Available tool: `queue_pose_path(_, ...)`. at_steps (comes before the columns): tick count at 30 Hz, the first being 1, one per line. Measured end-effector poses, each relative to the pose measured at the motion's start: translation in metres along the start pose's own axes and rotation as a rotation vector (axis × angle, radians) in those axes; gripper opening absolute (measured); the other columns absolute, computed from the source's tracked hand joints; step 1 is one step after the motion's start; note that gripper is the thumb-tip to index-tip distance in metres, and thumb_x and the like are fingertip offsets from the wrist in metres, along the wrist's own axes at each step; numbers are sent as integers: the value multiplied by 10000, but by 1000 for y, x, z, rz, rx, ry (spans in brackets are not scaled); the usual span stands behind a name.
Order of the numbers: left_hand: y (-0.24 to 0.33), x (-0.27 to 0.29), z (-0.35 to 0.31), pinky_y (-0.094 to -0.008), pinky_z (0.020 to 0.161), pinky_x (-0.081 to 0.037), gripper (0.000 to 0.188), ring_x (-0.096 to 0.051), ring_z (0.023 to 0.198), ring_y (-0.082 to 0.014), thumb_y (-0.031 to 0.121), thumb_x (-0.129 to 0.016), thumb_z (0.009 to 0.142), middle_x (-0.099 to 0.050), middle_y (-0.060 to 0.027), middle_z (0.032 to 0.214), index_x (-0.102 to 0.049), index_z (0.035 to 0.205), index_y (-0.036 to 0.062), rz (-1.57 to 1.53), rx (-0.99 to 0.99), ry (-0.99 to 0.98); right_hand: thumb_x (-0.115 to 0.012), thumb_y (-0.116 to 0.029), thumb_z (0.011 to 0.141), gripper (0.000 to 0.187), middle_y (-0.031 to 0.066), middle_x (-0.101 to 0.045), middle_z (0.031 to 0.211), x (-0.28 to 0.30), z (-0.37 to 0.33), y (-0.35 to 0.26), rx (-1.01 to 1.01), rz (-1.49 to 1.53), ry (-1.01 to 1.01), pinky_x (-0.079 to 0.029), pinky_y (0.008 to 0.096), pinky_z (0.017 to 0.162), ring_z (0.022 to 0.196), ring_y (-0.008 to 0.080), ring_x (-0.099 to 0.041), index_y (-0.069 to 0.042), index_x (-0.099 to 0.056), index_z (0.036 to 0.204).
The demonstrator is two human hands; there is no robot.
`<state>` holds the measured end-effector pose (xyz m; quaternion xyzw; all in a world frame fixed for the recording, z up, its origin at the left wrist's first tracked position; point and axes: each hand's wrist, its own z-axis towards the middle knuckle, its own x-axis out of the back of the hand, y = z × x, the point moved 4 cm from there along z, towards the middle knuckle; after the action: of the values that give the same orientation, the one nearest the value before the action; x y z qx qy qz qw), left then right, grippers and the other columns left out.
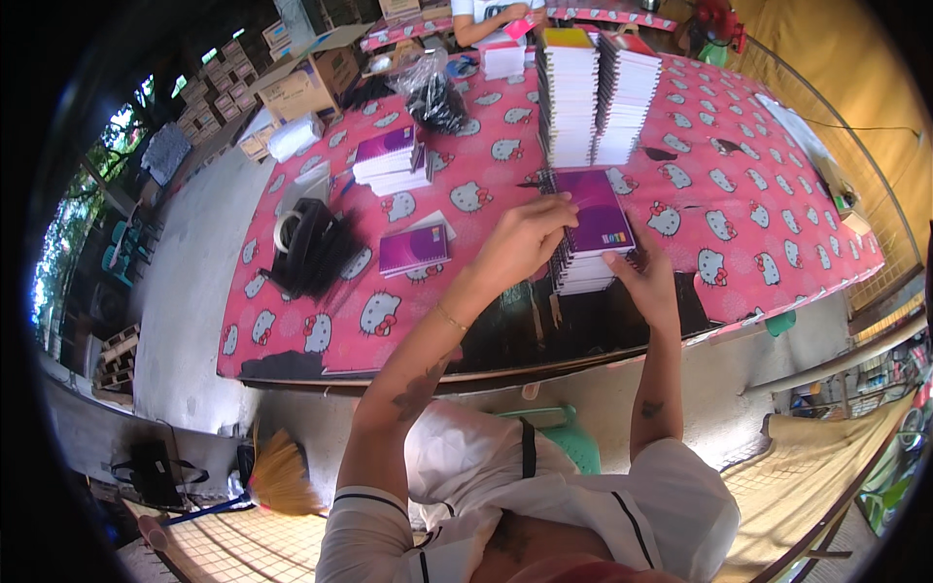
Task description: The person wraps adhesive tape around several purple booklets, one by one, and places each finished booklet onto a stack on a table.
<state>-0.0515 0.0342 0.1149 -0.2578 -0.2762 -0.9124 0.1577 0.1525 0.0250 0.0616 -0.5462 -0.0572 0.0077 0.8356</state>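
Note:
A stack of spiral notebooks point(583, 271) with a purple top cover point(591, 209) stands near the front edge of the table. My left hand point(530, 238) has its fingers closed at the bound left edge of the top notebook; the fingertips' exact hold is partly hidden. My right hand point(646, 282) grips the stack's near right corner, thumb on the front, the other fingers mostly hidden along the right side. Left of my hands lie a separate purple notebook point(413, 250) and, farther back, a smaller purple pile point(386, 147).
Tall notebook stacks point(569, 102) rise just beyond my hands. A black tape dispenser point(309, 243), a dark plastic bag point(435, 97) and a cardboard box point(301, 87) are to the left. The pink patterned table cover point(700, 185) is torn near me. Across the table, a person point(496, 19) holds something pink.

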Motion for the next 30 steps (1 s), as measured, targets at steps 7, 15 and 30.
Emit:
queue_pose_path(7,-1,22,-23,-406,867,-544,252,-639,1099,-342,-35,-618,812,-660,-164,1150,-651,1058,8,113,32,40,-757,-217,847,838,184,-389,1513,18,-16,-14,42,-168,6,-258,372,1153,1402,245,-361,38,-299,1501)
queue_pose_path(15,-106,116,-186,-392,778,-539,210,-652,878,-300,93,-668,800,-646,-138,961,-644,1002,39,798,240,-264,-658,-127,868,433,164,-616,1210,-38,-66,-67,603,230,-200,-478,363,893,1036,233,-610,20,-579,1268)
queue_pose_path(30,-96,174,-232,-442,716,-542,182,-637,821,-348,84,-613,857,-633,-142,898,-668,1029,61,952,532,145,-720,-26,859,318,39,-658,964,-197,-72,45,-50,272,-277,-490,233,767,878,85,-609,-36,-607,1157)
